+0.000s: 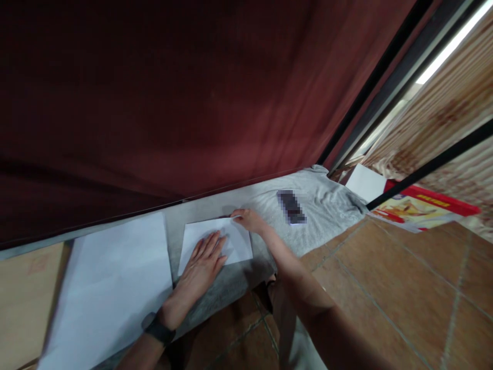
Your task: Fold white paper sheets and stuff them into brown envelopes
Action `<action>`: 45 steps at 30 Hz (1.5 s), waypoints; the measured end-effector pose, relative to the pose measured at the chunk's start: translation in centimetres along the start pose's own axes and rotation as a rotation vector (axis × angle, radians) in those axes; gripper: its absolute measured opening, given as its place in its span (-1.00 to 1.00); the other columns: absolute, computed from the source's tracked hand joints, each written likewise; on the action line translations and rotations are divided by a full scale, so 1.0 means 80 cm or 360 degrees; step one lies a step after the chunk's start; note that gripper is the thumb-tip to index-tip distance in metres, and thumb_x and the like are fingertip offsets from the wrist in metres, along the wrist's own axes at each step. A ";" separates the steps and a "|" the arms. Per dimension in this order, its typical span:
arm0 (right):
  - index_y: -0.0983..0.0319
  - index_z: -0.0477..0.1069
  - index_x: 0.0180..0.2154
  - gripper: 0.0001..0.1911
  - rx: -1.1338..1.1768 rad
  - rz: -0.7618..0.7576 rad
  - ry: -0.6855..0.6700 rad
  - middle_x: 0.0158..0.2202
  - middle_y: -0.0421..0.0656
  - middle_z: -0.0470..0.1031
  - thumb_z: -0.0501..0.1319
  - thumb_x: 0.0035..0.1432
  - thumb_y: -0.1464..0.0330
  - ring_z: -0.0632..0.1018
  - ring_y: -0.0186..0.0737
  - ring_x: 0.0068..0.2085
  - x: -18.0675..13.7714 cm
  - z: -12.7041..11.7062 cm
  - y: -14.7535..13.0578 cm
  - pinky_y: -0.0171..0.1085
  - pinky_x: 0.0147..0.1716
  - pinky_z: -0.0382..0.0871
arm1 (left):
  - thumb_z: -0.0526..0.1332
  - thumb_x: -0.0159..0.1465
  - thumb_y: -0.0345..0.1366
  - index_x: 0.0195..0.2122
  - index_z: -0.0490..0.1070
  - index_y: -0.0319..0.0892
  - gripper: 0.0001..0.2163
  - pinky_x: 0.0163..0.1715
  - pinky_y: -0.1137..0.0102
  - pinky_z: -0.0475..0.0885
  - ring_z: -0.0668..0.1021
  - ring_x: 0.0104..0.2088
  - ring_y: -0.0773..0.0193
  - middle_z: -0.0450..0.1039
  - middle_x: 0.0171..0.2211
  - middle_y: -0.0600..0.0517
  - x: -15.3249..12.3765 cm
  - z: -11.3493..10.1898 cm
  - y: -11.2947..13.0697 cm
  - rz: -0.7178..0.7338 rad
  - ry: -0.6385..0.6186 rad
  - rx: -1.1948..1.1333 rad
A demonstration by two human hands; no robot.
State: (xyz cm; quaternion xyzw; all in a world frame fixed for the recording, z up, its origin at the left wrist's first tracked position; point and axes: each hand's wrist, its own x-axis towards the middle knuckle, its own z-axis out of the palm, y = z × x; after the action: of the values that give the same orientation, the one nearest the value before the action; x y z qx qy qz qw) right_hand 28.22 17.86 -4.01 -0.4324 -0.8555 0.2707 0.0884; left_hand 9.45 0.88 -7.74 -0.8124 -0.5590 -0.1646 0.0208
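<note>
A small white sheet of paper (239, 241), perhaps folded, lies on the grey cloth. My left hand (206, 257) rests flat on its left half, fingers stretched out and slightly apart, with a dark watch on the wrist. At the far edge, near the right corner, my right hand (248, 220) has its fingers curled, with thumb and forefinger pinching the paper. The undersides of those fingertips are hidden. To the left lies a larger white stack or sheet of paper (119, 277), apart from the small one.
The grey cloth (327, 226) covers a narrow surface along a dark red curtain (192, 103). A pixelated phone-like object (291, 207) lies on it. A tan cardboard piece (26, 298) is at far left. Right are a black pole (431, 167), red-yellow packaging (423, 205) and tiled floor (400, 277).
</note>
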 end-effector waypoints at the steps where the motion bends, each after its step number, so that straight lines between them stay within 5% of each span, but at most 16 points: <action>1: 0.12 0.58 0.02 -0.69 -0.0036 -0.0008 0.0006 0.02 -0.21 0.65 0.16 0.36 0.48 0.62 -0.27 0.04 0.002 0.001 -0.002 -0.37 0.06 0.41 | -0.06 0.49 -0.06 0.39 0.20 -0.17 -0.48 0.33 0.01 0.26 0.26 0.40 0.00 0.16 0.42 -0.18 0.002 0.002 0.002 -0.0014 0.0013 -0.0001; 9: 0.14 0.53 0.08 -0.67 -0.0232 -0.0023 0.0157 0.08 -0.10 0.56 0.10 0.40 0.44 0.60 -0.21 0.03 0.006 0.010 -0.015 -0.29 0.07 0.42 | -0.03 0.48 -0.11 0.34 0.28 -0.20 -0.51 0.32 -0.03 0.24 0.27 0.39 -0.06 0.22 0.39 -0.21 0.019 0.020 0.026 -0.0186 0.0076 0.0083; 15: 0.24 0.43 0.19 -0.63 -0.0207 -0.0199 0.0578 0.31 0.00 0.37 0.10 0.42 0.39 0.40 -0.11 0.28 -0.002 0.048 -0.054 -0.09 0.33 0.22 | -0.04 0.46 -0.14 0.33 0.24 -0.42 -0.45 0.32 -0.05 0.24 0.28 0.38 -0.14 0.27 0.34 -0.37 0.018 0.036 0.027 -0.0285 0.0177 0.0176; 21: 0.32 0.38 0.23 -0.56 -0.0109 -0.0398 0.0461 0.26 0.03 0.44 -0.02 0.51 0.26 0.36 -0.15 0.32 -0.026 0.100 -0.086 -0.10 0.35 0.20 | 0.01 0.31 -0.45 0.24 0.37 -0.42 -0.52 0.39 -0.06 0.10 0.31 0.37 -0.10 0.41 0.23 -0.36 0.000 0.055 0.005 -0.0189 0.0051 0.0275; 30: 0.23 0.17 0.39 -0.42 -0.0409 -0.0275 0.0359 0.46 -0.02 0.12 -0.02 0.49 0.12 0.19 -0.01 0.44 -0.046 0.088 -0.053 0.03 0.43 0.00 | -0.09 0.44 -0.18 0.44 0.05 -0.40 -0.40 0.37 -0.10 0.11 0.15 0.44 -0.13 0.13 0.41 -0.35 0.006 0.026 -0.009 -0.0637 0.0149 0.0172; 45: 0.30 0.10 0.42 -0.38 -0.0515 0.0030 0.0448 0.46 0.03 0.08 -0.07 0.50 0.13 0.19 0.07 0.43 -0.057 0.073 -0.016 0.08 0.41 -0.03 | -0.10 0.45 -0.06 0.39 0.11 -0.51 -0.35 0.37 -0.13 0.10 0.14 0.44 -0.20 0.09 0.41 -0.45 -0.014 0.018 -0.010 -0.0869 0.0246 0.0116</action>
State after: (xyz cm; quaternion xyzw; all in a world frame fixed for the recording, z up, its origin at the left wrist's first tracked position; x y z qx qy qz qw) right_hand 27.88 11.39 -7.86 -0.4825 -0.8630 0.0675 0.1338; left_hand 8.66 0.49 -9.53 -0.6156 -0.7593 -0.2055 0.0475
